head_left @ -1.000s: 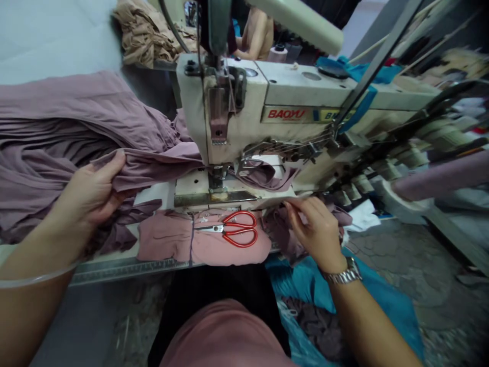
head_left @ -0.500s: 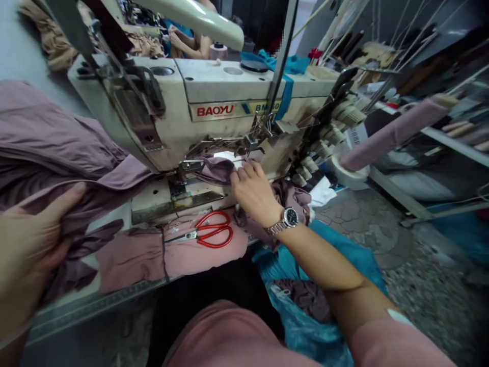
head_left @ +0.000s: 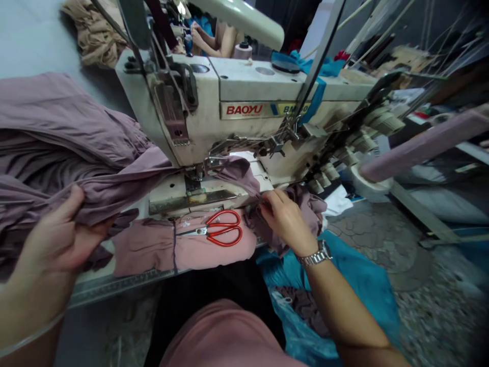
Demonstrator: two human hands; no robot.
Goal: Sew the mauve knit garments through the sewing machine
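Note:
My left hand (head_left: 57,239) grips a bunched fold of mauve fabric (head_left: 69,148) at the left of the table. That cloth runs under the head of a cream sewing machine (head_left: 229,107) to its needle area (head_left: 196,176). My right hand (head_left: 284,219), with a metal watch on the wrist, pinches the mauve fabric edge (head_left: 244,176) coming out at the machine's right side. Red-handled scissors (head_left: 219,232) lie on a pink cloth pad (head_left: 183,247) at the front edge, between my hands.
A teal plastic bag (head_left: 344,285) with dark fabric scraps sits low at the right. Thread tension knobs (head_left: 344,153) and a mauve roll (head_left: 424,145) stick out to the machine's right. Beige cloth (head_left: 95,33) is piled behind. Another person's arm (head_left: 214,43) shows beyond the machine.
My right hand dropped from the fabric under the machine arm to its lower right edge. My left hand moved inward while still gripping the cloth. The view swung back left.

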